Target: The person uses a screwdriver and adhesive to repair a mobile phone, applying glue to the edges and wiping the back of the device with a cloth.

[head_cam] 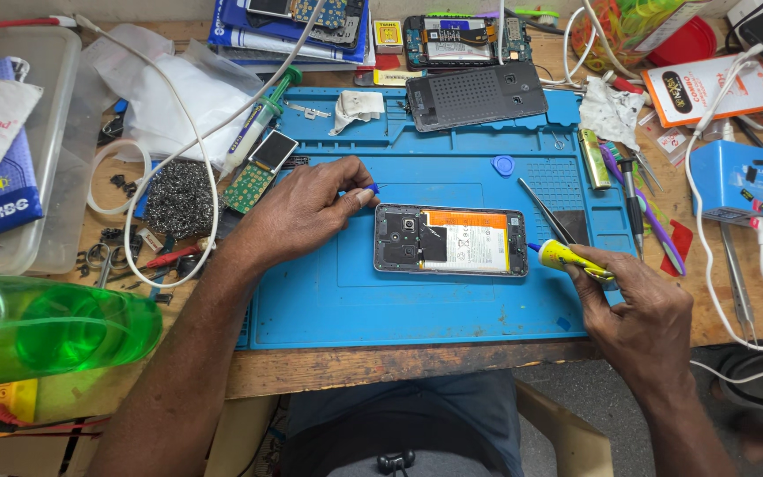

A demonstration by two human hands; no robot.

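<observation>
- Nearest you, at about 5 o'clock, your right hand [642, 305] rests on the edge of the blue work mat [381, 309], its grip closed around a yellow-handled tool [567, 258] whose blue tip points toward 9 o'clock.
- That tip sits just beside the right end of the opened phone [450, 239], not clearly touching it.
- The phone lies flat at the mat's centre, back cover off, with its orange and white battery and dark circuit board showing.
- At 10 o'clock from the phone, your left hand [306, 210] rests on the mat, thumb and forefinger pinched shut on a small blue tool [371, 188]; its tip is too small to make out.
- A pair of tweezers [545, 210] lies at a slant just above the phone's right end.
- At 8 o'clock, a green plastic bottle [46, 327] lies on the table [417, 362], left of the mat.
- Farther out at 12 o'clock, a dark phone back cover [476, 95] rests on the mat's upper edge.
- At 11 o'clock, a green syringe [260, 122] and a small circuit board with a screen [260, 172] lie by the mat's left corner.
- At 2 o'clock, a blue box [741, 183] with white cables stands on the table.
</observation>
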